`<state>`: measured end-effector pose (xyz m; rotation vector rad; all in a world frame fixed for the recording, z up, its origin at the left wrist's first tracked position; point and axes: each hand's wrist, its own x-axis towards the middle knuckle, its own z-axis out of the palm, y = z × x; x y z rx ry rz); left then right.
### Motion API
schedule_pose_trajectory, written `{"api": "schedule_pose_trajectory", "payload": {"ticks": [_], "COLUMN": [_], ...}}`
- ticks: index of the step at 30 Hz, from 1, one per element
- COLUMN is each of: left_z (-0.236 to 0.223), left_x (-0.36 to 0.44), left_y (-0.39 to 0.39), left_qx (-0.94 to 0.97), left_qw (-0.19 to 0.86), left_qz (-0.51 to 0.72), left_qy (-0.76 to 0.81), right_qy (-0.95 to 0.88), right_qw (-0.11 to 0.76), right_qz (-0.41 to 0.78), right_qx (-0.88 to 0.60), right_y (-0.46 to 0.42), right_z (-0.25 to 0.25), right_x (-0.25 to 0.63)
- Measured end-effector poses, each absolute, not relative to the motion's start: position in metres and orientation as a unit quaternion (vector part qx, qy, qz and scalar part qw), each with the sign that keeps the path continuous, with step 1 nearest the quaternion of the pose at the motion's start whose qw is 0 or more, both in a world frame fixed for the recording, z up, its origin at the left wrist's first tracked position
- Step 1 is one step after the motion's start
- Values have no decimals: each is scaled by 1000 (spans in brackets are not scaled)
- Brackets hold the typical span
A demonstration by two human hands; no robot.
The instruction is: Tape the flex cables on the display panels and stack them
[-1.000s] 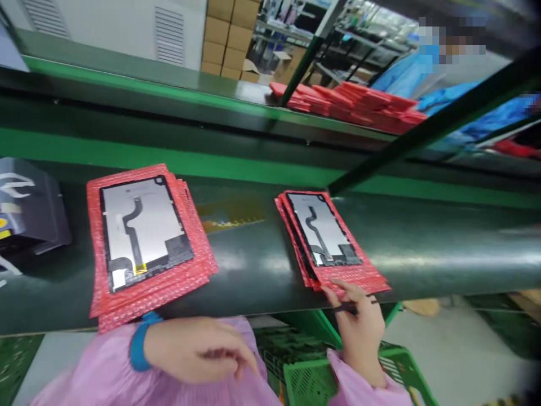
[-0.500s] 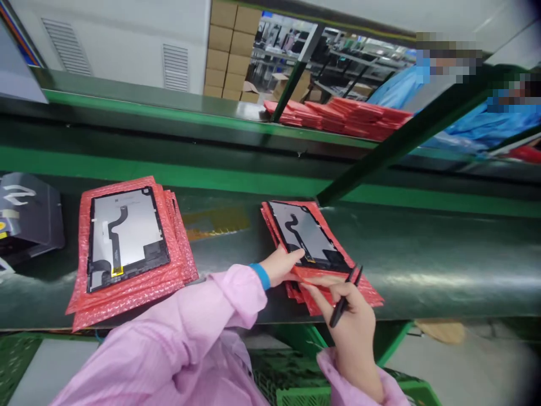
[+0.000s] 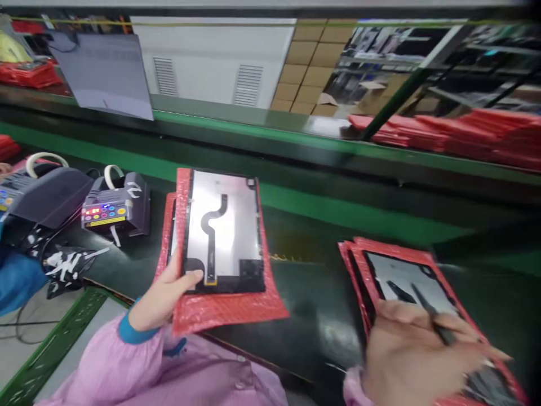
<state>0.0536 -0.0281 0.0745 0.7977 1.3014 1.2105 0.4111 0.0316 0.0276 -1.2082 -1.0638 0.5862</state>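
My left hand [image 3: 158, 301] grips the left edge of a tablet screen panel [image 3: 236, 237] together with its red bubble-wrap bag [image 3: 232, 309], thumb on top. The panel's silver back faces up, with a black curved ribbon cable [image 3: 211, 242]. Underneath, the edge of another red bag [image 3: 166, 239] and a dark panel edge peek out. At the right, my right hand [image 3: 416, 352], blurred, has black tweezers [image 3: 439, 330] in its fingers. It hovers over or rests on a second stack, whose top panel [image 3: 397, 268] lies on red bubble-wrap bags [image 3: 357, 268]; contact is unclear.
Two grey tape dispensers [image 3: 116, 206] stand at the left, a lit display on the nearer. A raised green shelf [image 3: 253, 127] crosses behind the bench, bearing red bags [image 3: 465, 135] and a grey board [image 3: 105, 73]. Another person's blue sleeve [image 3: 17, 270] shows at the left edge.
My left hand has moved from the right stack to the left and now holds a panel with its bag there. My right hand keeps the tweezers at the right stack. The view has swung left.
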Motion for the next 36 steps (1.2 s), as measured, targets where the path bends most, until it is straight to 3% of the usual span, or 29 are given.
{"api": "schedule_pose_trajectory", "payload": {"ticks": [2, 4, 6, 11, 14, 25, 32, 36], "left_z": [80, 82, 82, 88, 85, 32, 30, 30], "left_x": [32, 20, 12, -14, -39, -92, -88, -85], "left_y": [-24, -15, -9, -21, -36, -44, -33, -41], "left_qx": [308, 303, 331, 464, 487, 241, 190, 236], "left_qw": [551, 547, 511, 276, 222, 344, 364, 314], "left_qz": [525, 520, 503, 380, 321, 539, 620, 646], "left_qy": [570, 582, 613, 751, 781, 730, 669, 654], "right_qy": [-389, -378, -417, -496, -493, -473, -435, -400], "right_qw": [721, 727, 688, 519, 495, 477, 544, 593], "right_qz": [292, 325, 346, 358, 351, 368, 377, 424], "right_qx": [-493, -472, -483, -597, -624, -643, -610, -556], "right_y": [46, 56, 67, 100, 111, 110, 103, 67], "right_z": [28, 28, 24, -3, -16, -19, -12, 12], "right_x": [380, 353, 335, 328, 334, 338, 328, 300]}}
